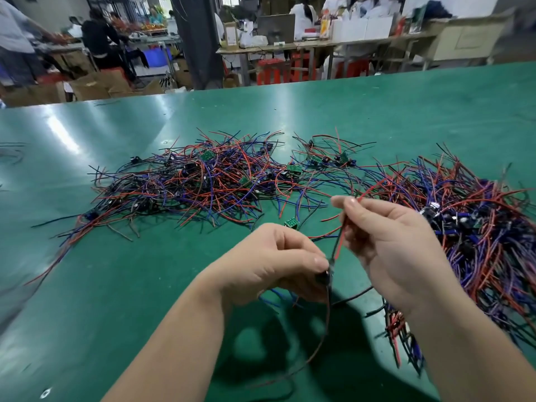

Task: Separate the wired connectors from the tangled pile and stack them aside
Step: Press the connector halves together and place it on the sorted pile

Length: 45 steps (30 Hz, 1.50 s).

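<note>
Green table (116, 285) bears two wire piles (203, 181) (478, 227); left grip (278, 256) pinches one black connector (322, 277), right grip (391, 245) pinches its two wires (338, 244).

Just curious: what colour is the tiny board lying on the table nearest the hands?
Green; the small board shows best in the head view.

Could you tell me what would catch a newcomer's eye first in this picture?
The tangled pile of red, blue and black wires at the centre of the green table, with a denser heap at the right edge. In the foreground, the left hand pinches a wired connector while the right hand pinches its red and black wires.
</note>
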Each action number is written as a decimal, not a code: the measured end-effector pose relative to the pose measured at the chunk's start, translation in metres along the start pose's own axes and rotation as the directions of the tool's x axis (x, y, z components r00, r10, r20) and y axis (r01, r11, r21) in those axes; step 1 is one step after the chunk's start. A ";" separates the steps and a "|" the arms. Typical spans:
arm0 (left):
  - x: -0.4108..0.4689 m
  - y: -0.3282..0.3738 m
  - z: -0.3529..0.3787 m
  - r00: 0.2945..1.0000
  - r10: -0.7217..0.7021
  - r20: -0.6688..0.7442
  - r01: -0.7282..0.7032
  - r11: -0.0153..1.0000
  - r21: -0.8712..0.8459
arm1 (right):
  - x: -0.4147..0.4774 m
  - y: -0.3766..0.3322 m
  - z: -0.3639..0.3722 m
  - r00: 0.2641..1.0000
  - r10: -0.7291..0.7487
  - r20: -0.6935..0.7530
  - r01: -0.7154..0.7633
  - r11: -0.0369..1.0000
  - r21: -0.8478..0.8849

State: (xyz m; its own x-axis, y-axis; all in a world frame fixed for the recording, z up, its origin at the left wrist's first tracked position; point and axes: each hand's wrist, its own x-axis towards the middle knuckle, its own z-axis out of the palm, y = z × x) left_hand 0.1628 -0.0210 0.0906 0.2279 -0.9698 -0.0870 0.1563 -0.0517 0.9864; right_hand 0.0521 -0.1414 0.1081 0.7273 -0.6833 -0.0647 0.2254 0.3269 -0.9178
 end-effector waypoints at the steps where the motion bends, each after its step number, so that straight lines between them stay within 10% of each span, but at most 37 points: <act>1: -0.003 0.001 0.000 0.998 -0.024 0.064 0.023 1.000 0.016 | 0.002 -0.003 -0.002 1.000 -0.003 -0.019 0.004 1.000 0.025; 6: -0.007 0.001 -0.002 0.972 -0.070 0.225 0.045 0.992 0.114 | 0.003 -0.007 -0.007 0.999 -0.001 -0.054 0.007 0.995 0.099; 13: -0.014 0.005 -0.023 0.918 0.057 0.392 0.090 0.933 -0.348 | 0.005 -0.009 -0.003 0.996 -0.025 -0.090 0.055 0.940 0.337; 16: -0.009 0.011 -0.019 0.992 0.077 0.100 -0.020 0.877 -0.480 | 0.008 -0.011 -0.008 0.994 0.013 -0.113 0.021 0.954 0.299; 20: 0.004 0.003 -0.013 0.951 -0.073 -0.300 0.005 0.976 -0.219 | 0.000 0.004 -0.003 0.993 -0.030 0.114 0.046 0.989 -0.143; 25: 0.005 -0.009 -0.009 0.980 -0.063 -0.188 0.059 0.998 -0.028 | -0.007 0.019 0.001 0.928 -0.190 0.322 0.372 0.554 -0.745; 36: 0.013 -0.016 -0.024 0.855 -0.014 -0.518 0.124 0.976 0.177 | -0.019 -0.051 -0.010 0.792 -0.582 0.186 0.521 0.485 -0.702; 39: 0.015 -0.025 -0.031 0.795 0.057 -0.604 0.147 0.948 0.282 | -0.008 -0.073 -0.034 0.808 -0.580 0.102 0.419 0.446 -0.791; 45: 0.013 -0.030 -0.044 0.683 0.287 -0.672 0.152 0.844 0.515 | 0.024 -0.061 -0.071 0.932 -0.362 0.001 -0.086 -0.224 -0.971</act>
State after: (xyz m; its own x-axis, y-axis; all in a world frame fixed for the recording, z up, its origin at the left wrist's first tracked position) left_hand 0.2037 -0.0218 0.0534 0.8460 -0.5171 0.1299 -0.3285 -0.3136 0.8909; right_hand 0.0097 -0.2244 0.1350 0.5971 -0.7546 0.2722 -0.7422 -0.6484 -0.1694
